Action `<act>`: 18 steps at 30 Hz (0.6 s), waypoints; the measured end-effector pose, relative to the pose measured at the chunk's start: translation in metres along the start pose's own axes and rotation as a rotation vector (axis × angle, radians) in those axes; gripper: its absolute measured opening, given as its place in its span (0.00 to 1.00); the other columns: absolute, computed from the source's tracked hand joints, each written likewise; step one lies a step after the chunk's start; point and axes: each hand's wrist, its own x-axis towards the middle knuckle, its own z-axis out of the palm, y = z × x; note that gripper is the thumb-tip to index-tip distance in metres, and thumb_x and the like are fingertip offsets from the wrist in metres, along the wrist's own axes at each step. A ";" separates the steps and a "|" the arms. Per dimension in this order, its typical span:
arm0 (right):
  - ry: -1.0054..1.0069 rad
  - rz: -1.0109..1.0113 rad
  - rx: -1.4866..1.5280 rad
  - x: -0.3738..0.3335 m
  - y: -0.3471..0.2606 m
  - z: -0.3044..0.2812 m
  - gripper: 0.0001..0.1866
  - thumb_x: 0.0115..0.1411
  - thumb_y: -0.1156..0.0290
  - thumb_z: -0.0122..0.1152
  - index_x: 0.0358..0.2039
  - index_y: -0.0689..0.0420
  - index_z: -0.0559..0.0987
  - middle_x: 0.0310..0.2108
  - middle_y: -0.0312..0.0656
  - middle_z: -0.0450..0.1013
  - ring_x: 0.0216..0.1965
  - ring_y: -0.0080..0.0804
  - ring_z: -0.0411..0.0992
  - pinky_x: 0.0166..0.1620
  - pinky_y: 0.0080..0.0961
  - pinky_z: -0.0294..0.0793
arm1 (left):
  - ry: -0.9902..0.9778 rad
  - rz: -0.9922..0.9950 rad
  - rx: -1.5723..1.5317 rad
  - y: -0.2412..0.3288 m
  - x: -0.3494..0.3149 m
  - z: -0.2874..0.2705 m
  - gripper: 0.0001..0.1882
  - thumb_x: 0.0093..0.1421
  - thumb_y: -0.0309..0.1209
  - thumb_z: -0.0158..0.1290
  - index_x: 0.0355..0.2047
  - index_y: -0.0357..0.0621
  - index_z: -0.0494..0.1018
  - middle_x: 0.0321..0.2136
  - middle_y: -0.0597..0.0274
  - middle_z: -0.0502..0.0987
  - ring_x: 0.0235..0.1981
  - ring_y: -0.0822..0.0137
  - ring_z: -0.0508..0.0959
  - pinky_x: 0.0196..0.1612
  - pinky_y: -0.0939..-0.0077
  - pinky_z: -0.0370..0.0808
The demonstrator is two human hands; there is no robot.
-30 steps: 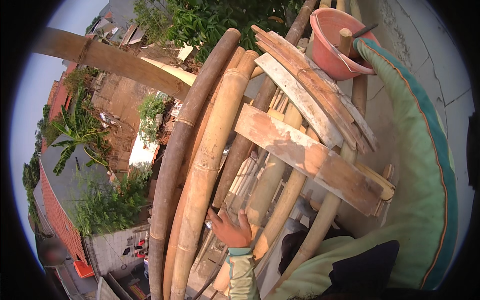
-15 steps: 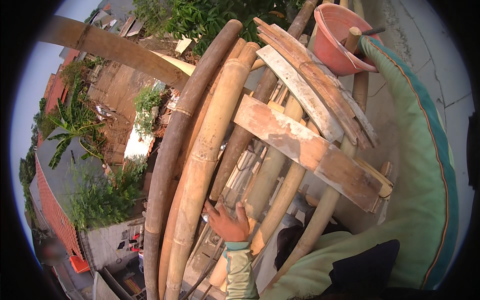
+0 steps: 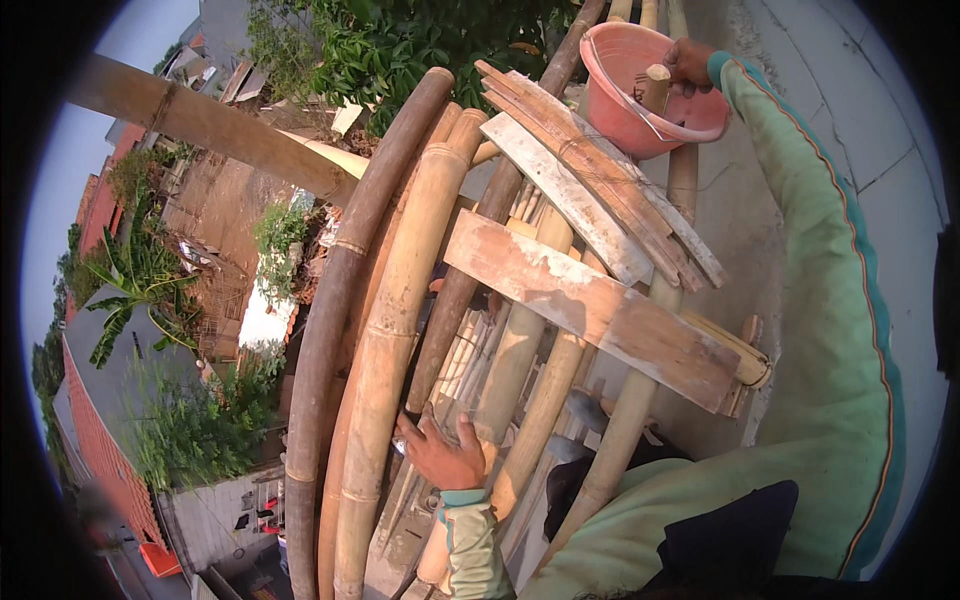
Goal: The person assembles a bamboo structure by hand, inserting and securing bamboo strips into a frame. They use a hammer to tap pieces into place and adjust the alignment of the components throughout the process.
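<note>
My left hand (image 3: 445,455) is at lower centre, fingers spread and thumb raised, against the side of a thick pale bamboo pole (image 3: 385,330). A small shiny bit shows by its fingertips; I cannot make out what it is. At upper right my right hand (image 3: 690,66) reaches over the far rim of a pink plastic bucket (image 3: 612,75), its fingers curled. What they grip, if anything, is hidden. Beside those fingers a short round piece of wood (image 3: 655,90) stands up out of the bucket. The bucket has a thin wire handle.
A stained board (image 3: 590,305) lies across several bamboo poles. Beyond it are stacked narrow planks (image 3: 600,165). A dark bamboo pole (image 3: 345,270) runs along the left, with a drop to rooftops and plants outside. Gaps between poles show a lower level. Grey concrete (image 3: 830,90) lies at right.
My right hand, hidden behind its sleeve before, now shows at the bucket. A dark rod beside the bucket is out of sight. The view has shifted slightly; my left hand stays by the pole.
</note>
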 end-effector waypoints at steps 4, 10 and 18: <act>0.121 -0.205 0.257 -0.010 0.019 -0.006 0.10 0.65 0.62 0.67 0.38 0.54 0.86 0.26 0.32 0.79 0.22 0.21 0.76 0.18 0.21 0.64 | -0.003 -0.008 0.024 0.000 -0.002 0.000 0.33 0.59 0.42 0.62 0.59 0.33 0.74 0.70 0.33 0.60 0.64 0.31 0.67 0.64 0.42 0.65; 0.252 -0.293 0.514 -0.027 0.021 -0.013 0.11 0.62 0.64 0.71 0.40 0.57 0.86 0.28 0.33 0.77 0.27 0.23 0.73 0.32 0.27 0.76 | 0.025 -0.001 -0.008 -0.002 -0.002 0.001 0.34 0.58 0.42 0.63 0.59 0.31 0.73 0.70 0.35 0.60 0.64 0.32 0.67 0.65 0.41 0.65; 0.345 -0.390 0.688 -0.064 0.007 -0.016 0.12 0.64 0.62 0.70 0.39 0.58 0.85 0.26 0.30 0.75 0.26 0.20 0.69 0.27 0.22 0.69 | 0.159 0.162 -0.182 0.000 -0.007 -0.007 0.28 0.61 0.33 0.62 0.59 0.33 0.73 0.65 0.36 0.68 0.65 0.35 0.67 0.68 0.46 0.64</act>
